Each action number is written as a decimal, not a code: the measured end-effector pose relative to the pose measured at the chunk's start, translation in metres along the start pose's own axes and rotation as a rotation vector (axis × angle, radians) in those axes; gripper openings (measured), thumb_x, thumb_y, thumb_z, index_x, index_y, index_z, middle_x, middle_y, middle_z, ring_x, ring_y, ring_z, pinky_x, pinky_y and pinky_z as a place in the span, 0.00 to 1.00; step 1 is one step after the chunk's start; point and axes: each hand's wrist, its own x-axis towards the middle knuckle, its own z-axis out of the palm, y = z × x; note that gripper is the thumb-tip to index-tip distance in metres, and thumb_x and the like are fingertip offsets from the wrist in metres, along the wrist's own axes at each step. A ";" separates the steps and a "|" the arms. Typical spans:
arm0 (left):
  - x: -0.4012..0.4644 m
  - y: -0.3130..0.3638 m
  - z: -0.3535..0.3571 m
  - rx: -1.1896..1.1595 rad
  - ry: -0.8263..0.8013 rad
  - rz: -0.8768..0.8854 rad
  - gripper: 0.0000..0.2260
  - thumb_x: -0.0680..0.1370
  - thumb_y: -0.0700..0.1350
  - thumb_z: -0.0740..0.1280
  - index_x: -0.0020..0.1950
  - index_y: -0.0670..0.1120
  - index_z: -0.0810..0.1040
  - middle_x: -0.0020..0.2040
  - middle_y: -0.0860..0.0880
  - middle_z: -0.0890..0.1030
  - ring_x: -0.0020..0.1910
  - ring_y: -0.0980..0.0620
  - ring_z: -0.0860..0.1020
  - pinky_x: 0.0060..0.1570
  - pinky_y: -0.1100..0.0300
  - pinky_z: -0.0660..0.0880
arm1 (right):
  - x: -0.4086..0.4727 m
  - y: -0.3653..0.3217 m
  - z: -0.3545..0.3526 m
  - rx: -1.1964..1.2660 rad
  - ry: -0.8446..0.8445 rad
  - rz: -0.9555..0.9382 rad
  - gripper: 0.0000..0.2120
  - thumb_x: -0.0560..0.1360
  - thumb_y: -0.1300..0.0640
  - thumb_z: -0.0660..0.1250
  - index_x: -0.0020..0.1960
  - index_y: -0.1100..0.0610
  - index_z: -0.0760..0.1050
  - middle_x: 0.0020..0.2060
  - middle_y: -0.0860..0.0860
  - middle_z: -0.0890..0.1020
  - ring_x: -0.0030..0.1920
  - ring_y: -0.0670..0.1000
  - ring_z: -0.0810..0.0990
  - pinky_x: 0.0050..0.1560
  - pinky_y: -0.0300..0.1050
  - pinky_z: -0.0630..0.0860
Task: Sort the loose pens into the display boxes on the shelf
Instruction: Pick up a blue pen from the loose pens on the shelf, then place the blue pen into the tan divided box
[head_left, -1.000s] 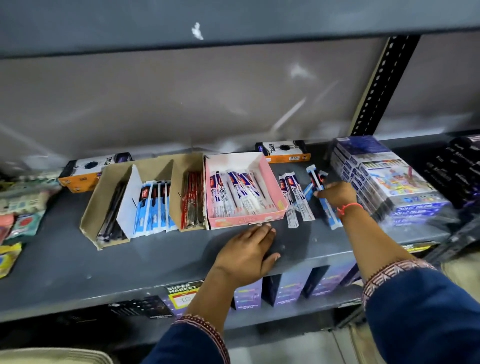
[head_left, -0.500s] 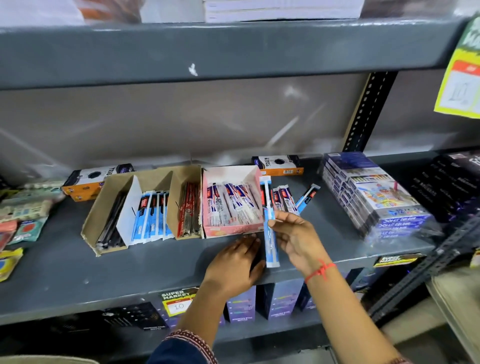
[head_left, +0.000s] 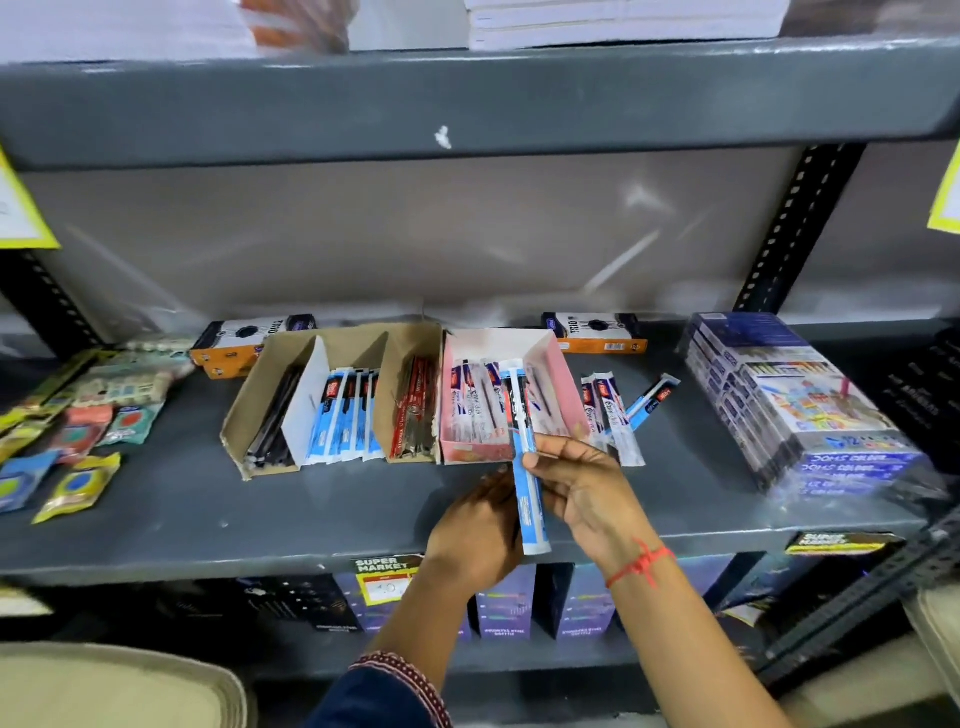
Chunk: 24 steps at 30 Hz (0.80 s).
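Note:
My right hand (head_left: 582, 488) grips a blue-and-white packaged pen (head_left: 524, 457), held upright in front of the pink display box (head_left: 563, 384). My left hand (head_left: 480, 525) sits just left of the pen's lower half, its fingers touching the pack. The pink box holds several white-and-blue pens. Left of it, a brown cardboard box (head_left: 260, 395) has black pens, blue packaged pens (head_left: 343, 415) and red pens (head_left: 413, 410) in separate sections. Three loose pens (head_left: 615, 415) lie on the shelf right of the pink box.
A wrapped stack of colour-pencil boxes (head_left: 795, 405) stands at the right. Small sachets (head_left: 78, 431) lie at the left. Two orange-and-black boxes (head_left: 597, 332) sit at the back. The grey shelf (head_left: 260, 514) has a price tag (head_left: 384, 579) on its front edge.
My right hand picked the blue-and-white pen off the shelf at the right and carried it left to the front of the pink box. My left hand rose from the shelf to meet it.

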 end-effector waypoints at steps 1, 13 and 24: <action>-0.003 -0.001 -0.001 0.022 0.010 -0.014 0.20 0.73 0.40 0.65 0.64 0.37 0.70 0.58 0.35 0.78 0.56 0.37 0.76 0.48 0.49 0.76 | 0.002 0.002 0.004 0.007 0.000 0.021 0.13 0.70 0.74 0.65 0.36 0.58 0.80 0.24 0.49 0.84 0.25 0.44 0.83 0.29 0.33 0.80; -0.096 -0.093 -0.015 0.113 0.107 -0.352 0.24 0.80 0.50 0.53 0.74 0.44 0.53 0.75 0.44 0.58 0.73 0.50 0.56 0.72 0.59 0.45 | 0.020 0.041 0.117 -0.130 0.004 0.157 0.12 0.72 0.73 0.64 0.42 0.57 0.75 0.27 0.50 0.80 0.26 0.46 0.77 0.21 0.29 0.73; -0.122 -0.158 -0.038 0.046 0.171 -0.630 0.24 0.81 0.51 0.52 0.73 0.40 0.56 0.75 0.42 0.59 0.74 0.48 0.55 0.72 0.57 0.47 | 0.063 0.077 0.194 -0.337 0.162 0.071 0.17 0.73 0.76 0.56 0.34 0.57 0.69 0.32 0.54 0.72 0.20 0.45 0.71 0.16 0.29 0.64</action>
